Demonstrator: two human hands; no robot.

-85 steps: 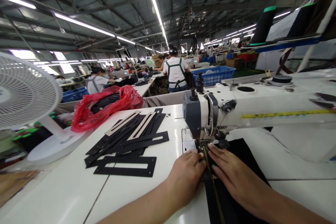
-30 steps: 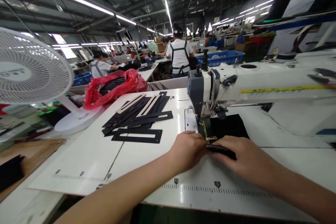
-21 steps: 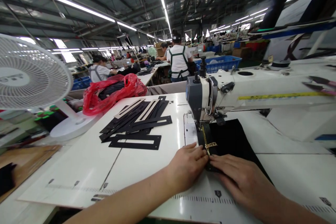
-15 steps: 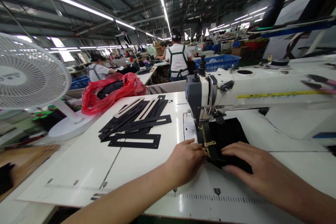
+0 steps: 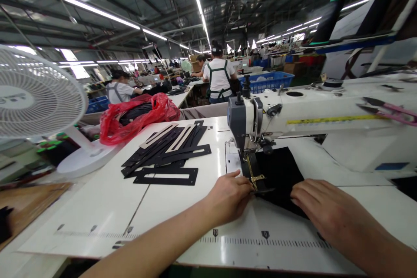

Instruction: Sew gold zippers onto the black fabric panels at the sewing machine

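Note:
Black fabric [image 5: 282, 173] lies under the head of a white sewing machine [image 5: 243, 117]. Along its left part runs a gold-toothed zipper [image 5: 250, 167] with a gold pull [image 5: 258, 177]. My left hand [image 5: 230, 195] is closed on the near left edge of the fabric, at the zipper's lower end. My right hand [image 5: 321, 202] is closed on the fabric's right edge, with the fingers bent together. Left of the machine lies a pile of black frame-shaped pieces [image 5: 172, 155] with long slots, a few of them light-coloured.
A white fan [image 5: 39, 95] stands at the left, beside a red plastic bag [image 5: 137, 117]. Pink-handled snips [image 5: 391, 110] rest on the machine arm. Beyond are a blue basket [image 5: 270, 81] and a person in a white shirt [image 5: 220, 76]. A printed ruler [image 5: 241, 240] crosses the table.
My right hand has moved right, from beside the zipper to the fabric's right edge, and its fingers have closed together. My left hand stays near the zipper end. The view has shifted slightly.

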